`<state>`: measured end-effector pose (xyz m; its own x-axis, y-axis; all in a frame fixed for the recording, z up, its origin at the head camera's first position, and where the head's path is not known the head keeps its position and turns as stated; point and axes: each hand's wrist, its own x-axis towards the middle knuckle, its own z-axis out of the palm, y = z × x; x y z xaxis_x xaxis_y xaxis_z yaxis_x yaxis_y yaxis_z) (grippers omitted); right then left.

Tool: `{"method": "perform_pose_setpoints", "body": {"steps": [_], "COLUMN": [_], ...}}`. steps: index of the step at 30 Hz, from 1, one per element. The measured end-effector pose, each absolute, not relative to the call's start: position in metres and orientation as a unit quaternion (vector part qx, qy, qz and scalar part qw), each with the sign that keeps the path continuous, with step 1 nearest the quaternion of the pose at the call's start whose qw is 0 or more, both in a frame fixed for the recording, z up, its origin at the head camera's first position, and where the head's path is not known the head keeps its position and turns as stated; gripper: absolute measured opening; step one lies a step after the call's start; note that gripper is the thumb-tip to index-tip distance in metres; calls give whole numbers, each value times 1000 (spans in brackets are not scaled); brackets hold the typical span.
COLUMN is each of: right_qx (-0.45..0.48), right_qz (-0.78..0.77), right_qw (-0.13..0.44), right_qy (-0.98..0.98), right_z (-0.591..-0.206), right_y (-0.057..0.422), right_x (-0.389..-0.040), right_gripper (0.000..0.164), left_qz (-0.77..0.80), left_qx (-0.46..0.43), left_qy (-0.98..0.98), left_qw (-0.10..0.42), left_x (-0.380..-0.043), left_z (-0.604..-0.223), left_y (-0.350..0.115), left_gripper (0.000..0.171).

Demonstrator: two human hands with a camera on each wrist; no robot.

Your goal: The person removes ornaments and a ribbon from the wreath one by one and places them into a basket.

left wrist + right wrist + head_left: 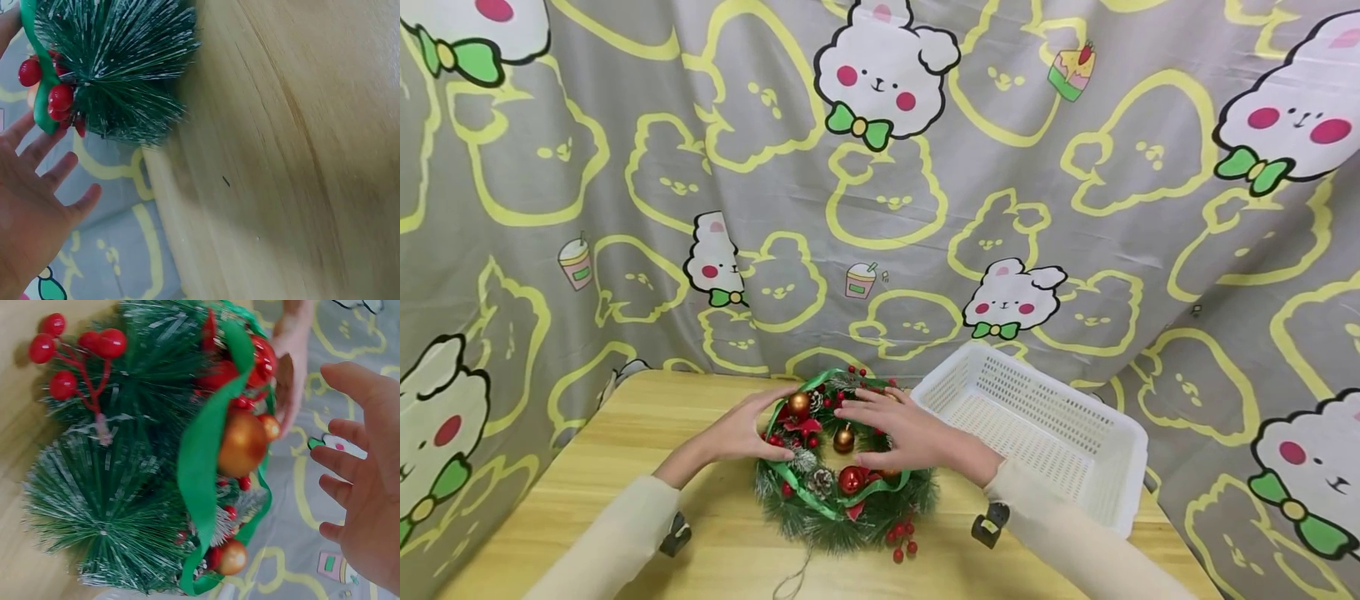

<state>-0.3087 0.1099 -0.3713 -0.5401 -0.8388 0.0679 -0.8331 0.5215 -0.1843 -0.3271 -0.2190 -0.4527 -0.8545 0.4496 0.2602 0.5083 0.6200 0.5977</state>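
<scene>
A green Christmas wreath (850, 533) lies on the table, dressed with pine cones, red berries (898, 542), a red ball (852, 479) and gold balls (798, 405). Green ribbon (203, 456) loops loosely over its top. My left hand (741, 429) is at the wreath's left side, thumb and fingers apart; in the left wrist view its fingertips are right at the ribbon (42, 106) and berries. Over the right part of the wreath my right hand (910, 429) is spread with nothing in it. The right wrist view shows its fingers (340, 462) apart from the ornaments.
A white perforated plastic basket (1138, 467) stands at the right, close behind my right forearm. Twine (793, 575) trails from the wreath toward the front of the wooden table (715, 533). A patterned curtain (895, 200) hangs behind the table and along its sides.
</scene>
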Motion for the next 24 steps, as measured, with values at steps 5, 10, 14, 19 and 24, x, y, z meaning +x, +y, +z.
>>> {"method": "perform_pose_setpoints", "body": {"steps": [5,10,14,19,24], "right_qx": [-517,-539,-547,-551,-544], "right_qz": [-50,-25,-28,-32,-38], "right_qw": [4,-16,-30,-34,-33], "right_qy": [855,842,836,833,838], "right_z": [-380,-387,-391,-394,-394], "right_y": [106,104,103,104,102], "right_x": [-305,-303,-303,-303,-304], "right_gripper": [61,56,54,54,53], "left_qz": [-343,-349,-352,-350,-357], "left_qx": [-264,-264,-263,-255,-257], "left_qy": [-901,-899,-898,-901,-898], "left_qw": [32,25,20,9,-14], "left_x": [-329,-333,-336,-338,-342], "left_z": [-454,-455,-456,-456,-453], "left_y": [-217,-215,-215,-216,-216], "left_gripper": [108,108,107,107,108]}}
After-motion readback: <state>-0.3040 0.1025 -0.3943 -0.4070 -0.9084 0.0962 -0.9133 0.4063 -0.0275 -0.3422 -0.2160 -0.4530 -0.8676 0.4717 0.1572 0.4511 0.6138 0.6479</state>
